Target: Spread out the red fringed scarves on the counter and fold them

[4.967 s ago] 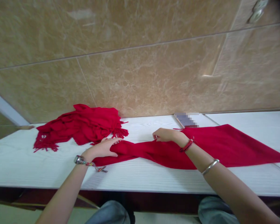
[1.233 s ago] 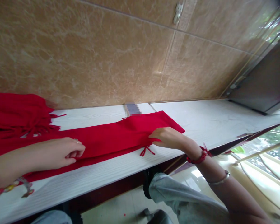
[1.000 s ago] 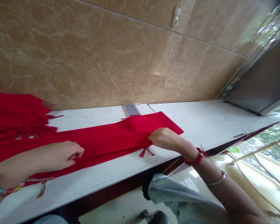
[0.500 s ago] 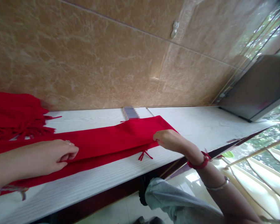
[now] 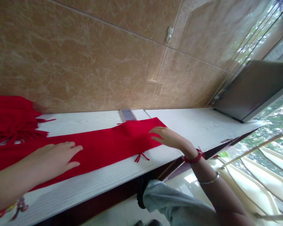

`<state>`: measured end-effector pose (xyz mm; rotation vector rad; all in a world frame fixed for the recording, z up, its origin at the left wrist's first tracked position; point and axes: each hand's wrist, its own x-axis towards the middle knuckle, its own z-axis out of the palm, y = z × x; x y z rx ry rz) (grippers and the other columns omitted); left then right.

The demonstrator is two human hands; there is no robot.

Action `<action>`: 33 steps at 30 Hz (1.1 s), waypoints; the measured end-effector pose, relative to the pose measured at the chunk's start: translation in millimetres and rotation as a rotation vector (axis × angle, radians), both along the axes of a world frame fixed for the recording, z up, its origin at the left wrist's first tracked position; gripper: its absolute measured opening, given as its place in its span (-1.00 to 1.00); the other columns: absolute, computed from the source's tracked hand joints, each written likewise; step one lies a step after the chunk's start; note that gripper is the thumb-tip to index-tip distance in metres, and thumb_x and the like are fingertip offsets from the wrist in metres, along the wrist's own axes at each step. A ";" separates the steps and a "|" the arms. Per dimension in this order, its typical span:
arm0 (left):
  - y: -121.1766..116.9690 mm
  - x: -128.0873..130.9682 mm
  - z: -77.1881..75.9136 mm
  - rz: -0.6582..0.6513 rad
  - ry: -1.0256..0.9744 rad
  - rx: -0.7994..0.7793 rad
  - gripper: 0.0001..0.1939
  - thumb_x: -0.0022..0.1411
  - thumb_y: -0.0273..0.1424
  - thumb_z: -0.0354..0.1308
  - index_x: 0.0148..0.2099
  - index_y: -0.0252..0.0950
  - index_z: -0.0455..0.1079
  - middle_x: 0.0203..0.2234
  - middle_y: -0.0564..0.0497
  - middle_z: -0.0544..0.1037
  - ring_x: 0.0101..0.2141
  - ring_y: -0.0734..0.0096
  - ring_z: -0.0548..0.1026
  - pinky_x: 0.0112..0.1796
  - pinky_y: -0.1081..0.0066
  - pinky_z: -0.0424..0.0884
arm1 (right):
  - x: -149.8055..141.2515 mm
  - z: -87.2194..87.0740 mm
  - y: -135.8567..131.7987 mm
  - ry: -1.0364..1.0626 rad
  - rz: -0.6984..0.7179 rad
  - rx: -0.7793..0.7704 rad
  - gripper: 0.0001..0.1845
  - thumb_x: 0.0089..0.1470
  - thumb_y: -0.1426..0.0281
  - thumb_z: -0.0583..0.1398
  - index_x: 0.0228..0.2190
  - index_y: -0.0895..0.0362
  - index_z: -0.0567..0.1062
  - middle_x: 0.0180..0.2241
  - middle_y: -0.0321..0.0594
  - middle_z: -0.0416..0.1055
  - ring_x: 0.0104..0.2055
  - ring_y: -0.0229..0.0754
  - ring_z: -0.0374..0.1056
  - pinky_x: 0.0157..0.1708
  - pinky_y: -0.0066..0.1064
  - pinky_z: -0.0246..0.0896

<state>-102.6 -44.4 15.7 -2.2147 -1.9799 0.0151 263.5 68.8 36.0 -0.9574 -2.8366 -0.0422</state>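
Note:
A long red scarf (image 5: pixel 108 146) lies folded lengthwise along the white table (image 5: pixel 198 125). My left hand (image 5: pixel 54 158) rests flat on it with the fingers stretched out, near the left. At the scarf's right end is my right hand (image 5: pixel 166 138), open, its fingers spread just over the cloth. A few red fringe threads (image 5: pixel 140 156) stick out from the scarf's near edge between the hands.
A heap of more red fringed scarves (image 5: pixel 11 119) lies at the far left against the tiled wall. A phone (image 5: pixel 127 115) lies by the wall behind the scarf. A dark panel (image 5: pixel 250 91) leans at the table's right end, beside a window.
Both hands have let go of the scarf's edge: the pinching fingers have opened and now lie flat or spread. The view has swung slightly further right.

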 end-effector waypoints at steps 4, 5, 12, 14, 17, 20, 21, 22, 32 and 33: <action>15.4 45.5 -9.9 -0.213 0.008 -0.027 -0.45 0.16 -0.16 -0.01 0.18 -0.21 0.13 0.16 -0.08 0.15 0.10 0.17 0.17 0.00 0.26 0.17 | -22.3 -33.2 4.1 0.055 0.030 -0.036 -0.42 0.16 0.22 -0.01 0.15 0.20 0.06 0.19 -0.02 -0.02 0.24 -0.03 -0.21 0.14 -0.09 -0.15; 18.7 52.6 -15.8 -0.246 -0.017 -0.025 -0.43 0.19 -0.15 -0.04 0.21 -0.20 0.06 0.20 -0.06 0.06 0.15 0.18 0.08 0.04 0.26 0.11 | -27.2 -40.4 4.3 0.041 0.043 -0.058 -0.41 0.18 0.20 -0.05 0.18 0.17 0.00 0.22 -0.05 -0.10 0.25 -0.02 -0.30 0.15 -0.03 -0.22; 28.2 42.5 -47.8 -0.213 -0.073 -0.181 -0.46 0.26 -0.13 -0.18 0.25 -0.07 -0.11 0.23 0.06 -0.06 0.20 0.19 -0.10 0.09 0.10 -0.06 | -29.8 -54.0 8.6 -0.023 0.073 -0.158 -0.45 0.21 0.15 -0.21 0.19 0.02 -0.07 0.24 -0.18 -0.19 0.26 -0.10 -0.32 0.15 0.01 -0.35; 28.5 38.9 -46.9 -0.217 -0.080 -0.208 -0.46 0.26 -0.14 -0.17 0.25 -0.04 -0.13 0.23 0.08 -0.09 0.21 0.19 -0.11 0.10 0.10 -0.07 | -22.7 -53.3 16.1 -0.028 0.054 -0.172 -0.45 0.21 0.15 -0.21 0.19 0.04 -0.07 0.24 -0.17 -0.18 0.26 -0.09 -0.31 0.15 0.02 -0.31; 32.0 35.7 -42.0 -0.191 -0.079 -0.244 -0.45 0.24 -0.12 -0.16 0.25 -0.01 -0.14 0.24 0.08 -0.14 0.21 0.15 -0.15 0.10 0.09 -0.09 | -8.1 -52.7 35.0 0.023 -0.056 -0.140 -0.47 0.21 0.19 -0.15 0.17 0.10 0.02 0.22 -0.10 -0.10 0.25 -0.05 -0.27 0.12 0.03 -0.18; 46.0 28.6 -36.4 -0.069 -0.080 -0.243 -0.42 0.21 -0.08 -0.15 0.25 -0.02 -0.12 0.24 0.05 -0.16 0.21 0.09 -0.19 0.09 0.03 -0.14 | 3.4 -48.0 55.2 0.170 -0.196 -0.030 -0.50 0.18 0.26 -0.05 0.11 0.20 0.15 0.19 0.01 -0.02 0.24 -0.04 -0.21 0.12 -0.08 -0.10; 53.8 25.2 -34.2 -0.024 -0.083 -0.232 -0.40 0.19 -0.07 -0.15 0.25 -0.03 -0.11 0.25 0.03 -0.16 0.21 0.08 -0.19 0.09 0.02 -0.15 | 4.3 -45.0 60.1 0.210 -0.218 -0.003 -0.50 0.17 0.28 -0.03 0.10 0.23 0.17 0.18 0.05 -0.01 0.23 -0.04 -0.17 0.12 -0.11 -0.09; 63.1 21.6 -31.9 0.013 -0.088 -0.220 -0.39 0.19 -0.06 -0.15 0.25 -0.07 -0.09 0.25 -0.01 -0.14 0.21 0.06 -0.18 0.08 0.02 -0.14 | 3.2 -41.5 63.6 0.240 -0.223 0.013 -0.50 0.16 0.29 -0.01 0.09 0.24 0.18 0.17 0.07 0.00 0.22 -0.03 -0.12 0.12 -0.13 -0.07; 139.0 2.4 -11.6 -0.017 -0.288 -0.230 -0.50 -0.03 -0.17 -0.04 -0.08 -0.32 0.37 -0.23 -0.11 0.51 -0.22 0.20 0.44 -0.20 0.36 0.28 | -71.0 -34.0 73.3 0.267 -0.082 -0.022 -0.68 0.12 0.49 0.03 -0.07 0.27 0.36 -0.06 -0.03 0.36 -0.02 -0.19 0.26 0.00 -0.39 0.10; 139.2 1.5 -10.8 -0.018 -0.290 -0.238 -0.55 -0.04 -0.18 -0.04 -0.15 -0.30 0.40 -0.31 -0.08 0.53 -0.28 0.23 0.45 -0.25 0.38 0.30 | -77.3 -36.5 76.2 0.260 -0.084 -0.023 -0.68 0.12 0.49 0.02 -0.08 0.26 0.36 -0.07 -0.03 0.36 -0.02 -0.19 0.26 -0.01 -0.39 0.10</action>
